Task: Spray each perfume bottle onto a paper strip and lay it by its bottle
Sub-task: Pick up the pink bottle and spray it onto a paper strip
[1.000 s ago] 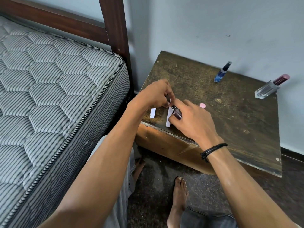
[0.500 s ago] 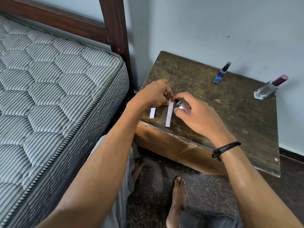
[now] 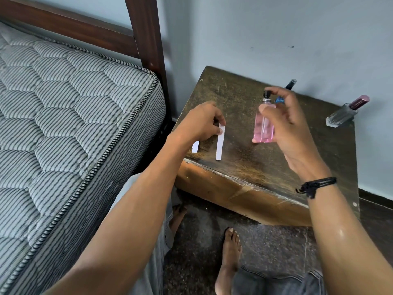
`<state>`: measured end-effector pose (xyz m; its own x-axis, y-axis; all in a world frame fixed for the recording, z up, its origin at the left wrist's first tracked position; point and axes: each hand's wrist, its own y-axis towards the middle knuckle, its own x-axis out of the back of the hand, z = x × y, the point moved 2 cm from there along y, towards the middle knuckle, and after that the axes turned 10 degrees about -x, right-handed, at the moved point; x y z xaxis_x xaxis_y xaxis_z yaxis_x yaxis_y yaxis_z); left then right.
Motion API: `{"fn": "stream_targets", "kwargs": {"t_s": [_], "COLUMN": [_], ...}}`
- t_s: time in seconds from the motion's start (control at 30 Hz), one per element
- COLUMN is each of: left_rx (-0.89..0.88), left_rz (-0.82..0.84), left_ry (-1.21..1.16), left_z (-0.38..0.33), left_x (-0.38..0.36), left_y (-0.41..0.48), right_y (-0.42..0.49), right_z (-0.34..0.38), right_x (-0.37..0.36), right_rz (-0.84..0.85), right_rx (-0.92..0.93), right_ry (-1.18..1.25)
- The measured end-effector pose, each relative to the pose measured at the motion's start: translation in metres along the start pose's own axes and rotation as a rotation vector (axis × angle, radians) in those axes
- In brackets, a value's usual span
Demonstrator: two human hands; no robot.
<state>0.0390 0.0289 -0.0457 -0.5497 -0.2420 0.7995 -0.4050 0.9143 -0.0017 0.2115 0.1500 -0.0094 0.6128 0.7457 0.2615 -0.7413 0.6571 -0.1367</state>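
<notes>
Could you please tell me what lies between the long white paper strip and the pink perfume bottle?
In the head view, only bare dark wooden tabletop separates the long white paper strip and pink perfume bottle.

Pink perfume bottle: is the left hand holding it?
No, the right hand grips the pink perfume bottle, while the left hand pinches a paper strip.

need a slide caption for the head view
Right hand holds pink perfume bottle upright over table; left hand pinches paper strip.
</notes>
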Motion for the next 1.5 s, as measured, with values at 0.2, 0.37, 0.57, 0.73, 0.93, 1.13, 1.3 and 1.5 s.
{"fn": "stream_targets", "kwargs": {"t_s": [0.2,0.37,0.57,0.73,0.93,1.13,1.3,1.5], "left_rx": [-0.002,-0.027,-0.062,-0.088,-0.094,-0.085,-0.110,-0.129], "left_rz": [0.006,0.175,0.293,0.293,0.224,0.136,0.174,0.242], "left_ry": [-0.022,-0.093,-0.068,-0.008,-0.027,-0.082,-0.129,0.009], "left_z": [0.002,0.006,0.006,0.003,0.004,0.006,0.007,0.005], "left_x": [0.003,0.008,0.011,0.006,0.003,0.004,0.010,0.002], "left_y": [-0.001,-0.004,-0.005,-0.005,-0.004,-0.002,-0.003,-0.004], "right_y": [-0.003,-0.002,0.002,0.003,0.002,0.002,0.001,0.002], "right_z": [0.000,-0.003,-0.009,-0.009,-0.011,-0.011,-0.011,-0.010], "right_x": [0.001,-0.005,-0.008,-0.011,-0.013,-0.014,-0.012,-0.014], "right_rz": [-0.040,-0.028,-0.032,-0.020,-0.013,-0.013,-0.014,-0.016], "right_rx": [-0.033,-0.034,-0.011,-0.007,0.004,-0.002,-0.007,-0.005], "right_ry": [0.052,-0.006,-0.084,-0.092,-0.095,-0.103,-0.101,-0.112]}}
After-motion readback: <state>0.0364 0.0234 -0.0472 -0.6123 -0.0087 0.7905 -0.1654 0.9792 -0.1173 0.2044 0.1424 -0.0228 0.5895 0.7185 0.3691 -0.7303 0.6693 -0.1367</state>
